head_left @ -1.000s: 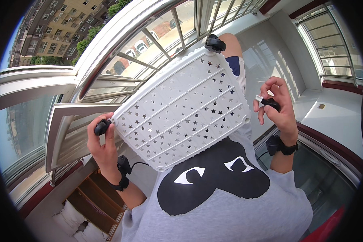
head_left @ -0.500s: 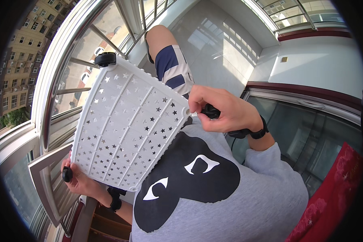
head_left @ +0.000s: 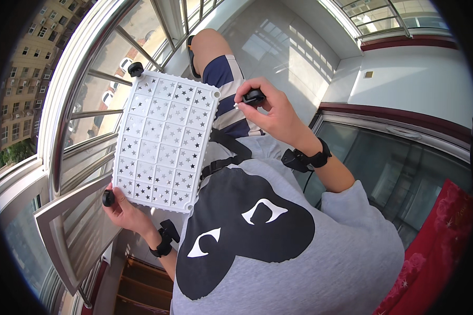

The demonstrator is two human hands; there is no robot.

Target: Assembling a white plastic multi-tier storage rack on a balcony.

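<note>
A white plastic basket with star-shaped cutouts is held up on the left, its ribbed, gridded base towards me. My left hand grips its lower left corner, beside a black caster wheel. Another black caster sticks out from the upper left corner. At the upper right corner is a round white socket with nothing in it; a similar one shows at the lower right. My right hand, apart from the basket, pinches a loose black caster with a short pale stem pointing towards the basket.
Metal window railings run along the left, with an open window sash below them. Wooden shelves stand low at the left. A glass sliding door and red fabric are on the right.
The basket has tilted and turned more upright, its upper right corner moving left. My right hand has drawn away from that corner with the caster, moving up. My left hand has shifted slightly right.
</note>
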